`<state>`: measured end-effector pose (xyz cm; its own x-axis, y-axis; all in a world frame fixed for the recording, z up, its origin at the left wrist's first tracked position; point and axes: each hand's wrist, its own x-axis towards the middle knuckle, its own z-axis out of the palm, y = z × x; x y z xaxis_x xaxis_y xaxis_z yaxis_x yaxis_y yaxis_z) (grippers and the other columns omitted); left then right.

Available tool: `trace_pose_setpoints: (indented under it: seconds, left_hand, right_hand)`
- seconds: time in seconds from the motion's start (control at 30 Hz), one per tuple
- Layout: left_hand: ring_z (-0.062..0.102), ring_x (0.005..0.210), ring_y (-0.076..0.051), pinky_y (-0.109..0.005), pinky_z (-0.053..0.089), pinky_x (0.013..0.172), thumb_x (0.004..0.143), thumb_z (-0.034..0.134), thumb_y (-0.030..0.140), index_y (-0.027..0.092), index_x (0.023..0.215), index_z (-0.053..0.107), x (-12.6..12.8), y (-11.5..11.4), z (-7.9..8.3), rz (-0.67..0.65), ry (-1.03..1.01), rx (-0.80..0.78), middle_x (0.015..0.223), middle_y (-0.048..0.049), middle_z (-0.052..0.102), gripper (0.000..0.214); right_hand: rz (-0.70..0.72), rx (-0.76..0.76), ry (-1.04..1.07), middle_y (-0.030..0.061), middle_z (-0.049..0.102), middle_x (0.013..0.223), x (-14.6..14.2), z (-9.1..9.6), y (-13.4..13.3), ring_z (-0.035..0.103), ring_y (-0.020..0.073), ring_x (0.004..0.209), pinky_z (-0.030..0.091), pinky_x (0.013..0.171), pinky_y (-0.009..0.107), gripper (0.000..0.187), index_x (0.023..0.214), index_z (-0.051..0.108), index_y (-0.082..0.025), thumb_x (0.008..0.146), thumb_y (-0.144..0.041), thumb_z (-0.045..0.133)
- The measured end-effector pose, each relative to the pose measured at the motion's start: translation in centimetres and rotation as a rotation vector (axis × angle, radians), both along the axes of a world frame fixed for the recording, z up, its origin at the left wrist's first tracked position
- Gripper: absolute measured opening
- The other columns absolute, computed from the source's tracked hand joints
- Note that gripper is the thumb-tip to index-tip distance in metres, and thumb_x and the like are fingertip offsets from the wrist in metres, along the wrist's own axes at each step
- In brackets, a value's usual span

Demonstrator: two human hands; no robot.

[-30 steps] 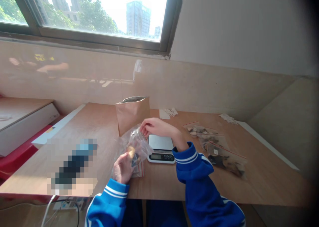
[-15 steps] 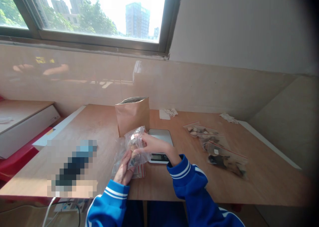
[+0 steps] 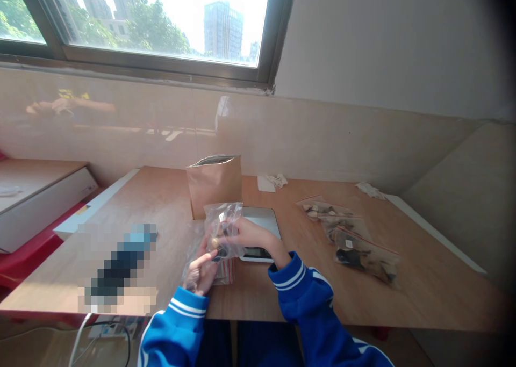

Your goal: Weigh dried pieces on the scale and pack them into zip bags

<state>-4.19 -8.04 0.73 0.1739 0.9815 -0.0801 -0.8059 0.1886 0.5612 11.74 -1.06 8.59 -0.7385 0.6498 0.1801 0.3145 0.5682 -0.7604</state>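
Observation:
Between both hands is a clear plastic bag (image 3: 221, 216) with brownish and dark pieces inside; I cannot make out what they are. My left hand (image 3: 200, 273) is closed on its lower left side. My right hand (image 3: 248, 232) grips the bag from the right, its fingertips partly hidden by the plastic. Under the hands lie more clear bags (image 3: 228, 274) with red seal lines, partly covered. Just behind the held bag, a brown paper pouch (image 3: 215, 187) stands upright with its top open. A kitchen scale (image 3: 264, 219) sits beneath my right wrist, partly covered.
Several filled zip bags (image 3: 363, 257) overlap on the right of the table. White crumpled tissues (image 3: 276, 182) lie at the back, by the tiled wall. A blurred-out dark object (image 3: 121, 265) is on the left, with a white cable (image 3: 80, 335) hanging at the front edge.
The held bag has turned a little more upright and shifted slightly right. My left fingers have moved along its lower side. Both hands keep their hold.

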Motion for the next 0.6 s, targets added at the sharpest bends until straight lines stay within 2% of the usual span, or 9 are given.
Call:
trace_pose_setpoints:
  seconds: [0.1, 0.3, 0.43, 0.6]
  left_hand:
    - [0.05, 0.129, -0.025, -0.036, 0.035, 0.113, 0.08, 0.059, 0.004, 0.029, 0.146, 0.038, 0.3, -0.2, 0.31, 0.015, 0.054, -0.014, 0.133, -0.0051, 0.06, 0.073]
    - [0.047, 0.131, -0.027, -0.035, 0.035, 0.113, 0.077, 0.063, 0.002, 0.031, 0.144, 0.04, 0.42, -0.45, 0.78, 0.033, 0.121, 0.021, 0.14, -0.0046, 0.055, 0.077]
    - [0.052, 0.126, -0.025, -0.038, 0.032, 0.115, 0.076, 0.061, 0.003, 0.031, 0.147, 0.036, 0.17, -0.36, 0.77, 0.002, 0.108, 0.001, 0.137, -0.0034, 0.057, 0.08]
    - [0.06, 0.117, -0.023, -0.038, 0.036, 0.113, 0.077, 0.05, -0.002, 0.027, 0.146, 0.037, -0.39, 0.27, -0.01, -0.008, 0.045, -0.111, 0.126, -0.0034, 0.065, 0.077]
  right_hand:
    - [-0.035, -0.019, -0.035, 0.0029, 0.065, 0.093, -0.08, -0.28, -0.06, 0.059, 0.0174, 0.08, 0.048, 0.077, 0.03, 0.029, 0.092, 0.062, -0.018, 0.082, -0.045, 0.066]
    - [0.047, -0.252, -0.008, 0.0005, 0.066, 0.088, 0.29, -0.73, -0.08, 0.061, 0.0158, 0.076, 0.049, 0.071, 0.027, 0.029, 0.09, 0.067, -0.02, 0.078, -0.047, 0.069]
    - [0.036, -0.168, 0.084, 0.0004, 0.066, 0.093, 0.58, -0.92, 0.02, 0.061, 0.0173, 0.086, 0.048, 0.08, 0.029, 0.028, 0.094, 0.067, -0.02, 0.08, -0.044, 0.068]
    - [-0.08, -0.159, 0.177, 0.0039, 0.067, 0.098, 0.66, -0.81, -0.23, 0.061, 0.0188, 0.09, 0.047, 0.085, 0.032, 0.029, 0.101, 0.066, -0.018, 0.085, -0.042, 0.063]
